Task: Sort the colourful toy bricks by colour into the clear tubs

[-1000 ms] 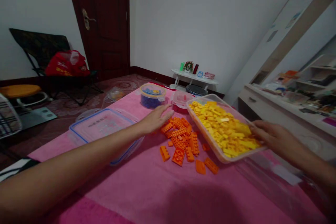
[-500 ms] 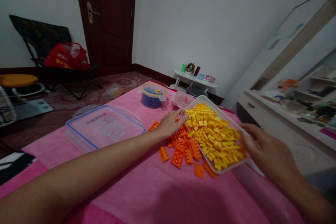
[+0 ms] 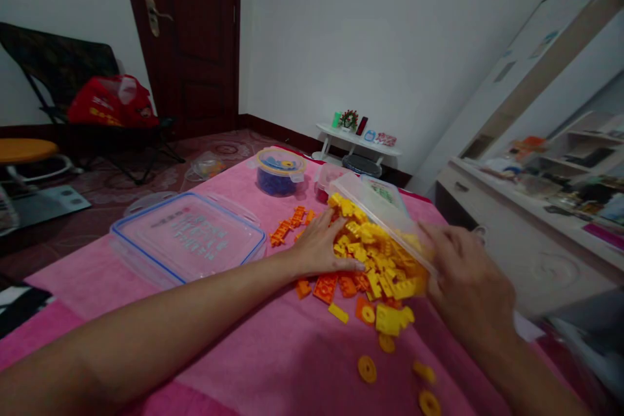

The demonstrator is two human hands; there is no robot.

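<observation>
My right hand grips the near right side of a clear plastic container, which is tipped on its side. Yellow building bricks spill from its open mouth onto the table. Beneath and around them lie orange building bricks, partly covered. My left hand rests at the left edge of the pile with its fingers spread, touching bricks. A few yellow pieces, such as a round wheel-like one, are scattered on the cloth nearer to me.
On the pink cloth are a clear lid with a blue seal, a round tub of blue bricks and a small clear box. A white dresser stands to the right, and a chair with a red bag at the left.
The container has been tilted over to the left, and the yellow bricks have poured out over the orange ones. Some yellow pieces have rolled toward me. My left hand has spread its fingers.
</observation>
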